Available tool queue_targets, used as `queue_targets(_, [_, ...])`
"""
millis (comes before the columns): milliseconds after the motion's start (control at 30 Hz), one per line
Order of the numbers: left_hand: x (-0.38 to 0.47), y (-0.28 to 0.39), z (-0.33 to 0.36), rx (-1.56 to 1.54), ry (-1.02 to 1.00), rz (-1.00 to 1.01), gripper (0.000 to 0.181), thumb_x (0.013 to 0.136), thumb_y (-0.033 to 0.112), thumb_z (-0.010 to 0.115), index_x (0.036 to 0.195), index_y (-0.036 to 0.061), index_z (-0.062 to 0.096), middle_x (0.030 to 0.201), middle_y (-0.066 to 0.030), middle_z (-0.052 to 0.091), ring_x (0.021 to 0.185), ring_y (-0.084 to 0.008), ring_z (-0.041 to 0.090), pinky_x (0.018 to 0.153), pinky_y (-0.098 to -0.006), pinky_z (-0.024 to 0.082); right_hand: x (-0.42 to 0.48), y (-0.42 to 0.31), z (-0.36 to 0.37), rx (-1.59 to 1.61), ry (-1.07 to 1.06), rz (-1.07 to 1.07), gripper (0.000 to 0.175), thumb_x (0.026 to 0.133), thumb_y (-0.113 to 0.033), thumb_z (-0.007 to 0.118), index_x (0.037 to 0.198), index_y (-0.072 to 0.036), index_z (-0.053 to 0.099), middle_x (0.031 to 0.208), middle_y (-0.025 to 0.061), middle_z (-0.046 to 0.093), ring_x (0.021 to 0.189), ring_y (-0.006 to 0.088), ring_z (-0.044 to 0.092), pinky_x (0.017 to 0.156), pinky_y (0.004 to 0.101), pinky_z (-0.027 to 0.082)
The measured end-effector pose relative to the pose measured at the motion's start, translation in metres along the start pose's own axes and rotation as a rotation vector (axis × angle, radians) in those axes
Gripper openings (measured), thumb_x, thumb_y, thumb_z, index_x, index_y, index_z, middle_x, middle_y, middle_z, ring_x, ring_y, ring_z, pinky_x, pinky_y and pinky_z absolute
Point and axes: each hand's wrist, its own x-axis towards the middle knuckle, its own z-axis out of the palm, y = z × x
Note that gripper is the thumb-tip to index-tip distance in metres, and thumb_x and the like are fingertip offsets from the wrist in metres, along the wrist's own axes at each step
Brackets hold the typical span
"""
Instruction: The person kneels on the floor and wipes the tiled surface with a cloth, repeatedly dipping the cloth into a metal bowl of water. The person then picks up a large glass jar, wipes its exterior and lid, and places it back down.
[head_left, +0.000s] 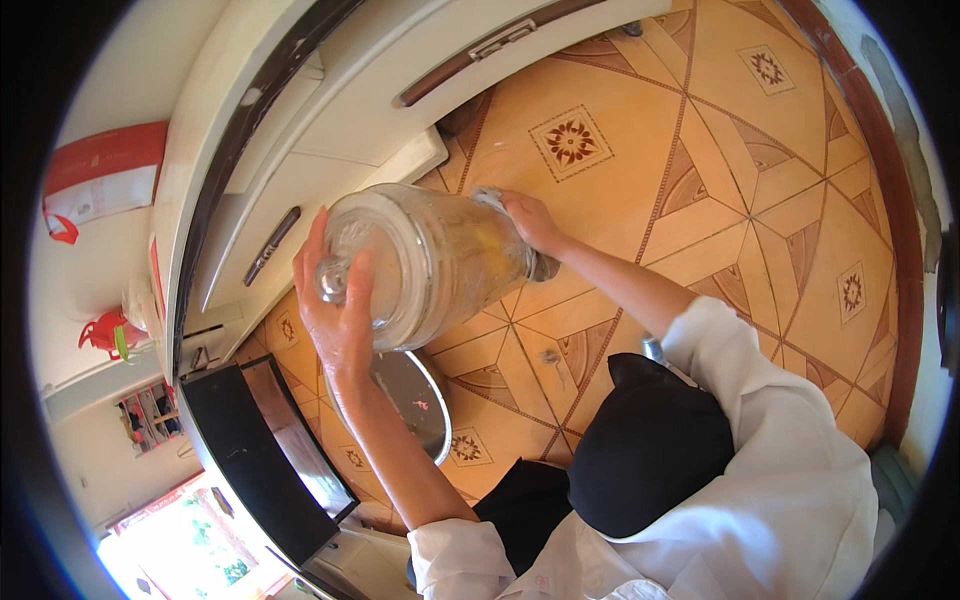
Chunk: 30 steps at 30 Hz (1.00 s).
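Note:
A large clear glass jar (469, 247) is held tilted on its side in front of me, its lid end towards the left. My left hand (337, 300) is spread over the round glass lid (382, 247), with its fingers around the lid's knob (330, 279). At the other end, my right hand (530, 223) presses a wet grey cloth (491, 197) against the jar's base. More cloth shows below that hand. Beneath the jar and partly behind my left forearm stands a round bucket (446, 431) with a pale rim and murky liquid inside.
White cabinets (337, 127) with dark handles run along the left. A black-fronted appliance (259, 457) stands at lower left. On the white surface lie a red-and-white bag (105, 176) and a red item (101, 335). Patterned tiles (570, 225) cover the floor.

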Motion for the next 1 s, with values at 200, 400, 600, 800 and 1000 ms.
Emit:
queue_targets(200, [-0.004, -0.008, -0.004, -0.052, 0.005, 0.05, 0.065, 0.081, 0.034, 0.069, 0.136, 0.0034, 0.052, 0.131, -0.0134, 0.051, 0.123, -0.0265, 0.048, 0.106, -0.0393, 0.034, 0.028, -0.079, 0.016, 0.149, -0.217, -0.136, 0.039, 0.099, -0.026, 0.042, 0.126, -0.005, 0.06, 0.127, 0.0129, 0.061, 0.114, 0.0219, 0.057, 0.101, 0.0322, 0.041])
queue_targets(400, [-0.024, -0.017, 0.022, 0.363, 0.397, -0.197, 0.081, 0.083, 0.047, 0.068, 0.144, 0.0018, 0.039, 0.134, -0.0186, 0.048, 0.126, -0.0302, 0.045, 0.107, -0.0413, 0.032, 0.083, -0.077, 0.003, -0.141, -0.46, -0.251, 0.033, 0.096, -0.029, 0.045, 0.109, -0.006, 0.065, 0.106, 0.0158, 0.067, 0.098, 0.0237, 0.062, 0.085, 0.0364, 0.046])
queue_targets(600, [-0.037, 0.007, 0.033, -0.179, 0.488, -0.375, 0.065, 0.086, 0.042, 0.068, 0.134, 0.0019, 0.051, 0.12, -0.0136, 0.059, 0.112, -0.0242, 0.054, 0.096, -0.0377, 0.042, 0.092, -0.022, 0.023, -0.303, -0.698, 0.065, 0.032, 0.093, -0.028, 0.046, 0.1, -0.004, 0.066, 0.098, 0.016, 0.068, 0.09, 0.025, 0.063, 0.08, 0.0373, 0.047])
queue_targets(800, [-0.037, -0.027, 0.006, -0.275, 0.37, -0.212, 0.065, 0.087, 0.037, 0.068, 0.138, 0.0034, 0.048, 0.126, -0.0152, 0.057, 0.111, -0.025, 0.058, 0.093, -0.0402, 0.05, 0.052, -0.051, 0.029, -0.124, -0.365, 0.081, 0.033, 0.091, -0.025, 0.046, 0.106, -0.005, 0.066, 0.099, 0.0168, 0.067, 0.09, 0.028, 0.063, 0.081, 0.0362, 0.047])
queue_targets(1000, [-0.04, -0.036, -0.004, -0.373, 0.307, -0.151, 0.068, 0.085, 0.032, 0.07, 0.14, 0.0013, 0.045, 0.128, -0.016, 0.056, 0.112, -0.0255, 0.059, 0.094, -0.0386, 0.05, -0.017, -0.142, 0.034, 0.205, 0.085, -0.309, 0.036, 0.089, -0.022, 0.052, 0.115, -0.001, 0.063, 0.113, 0.0185, 0.064, 0.094, 0.0301, 0.063, 0.087, 0.0358, 0.046])
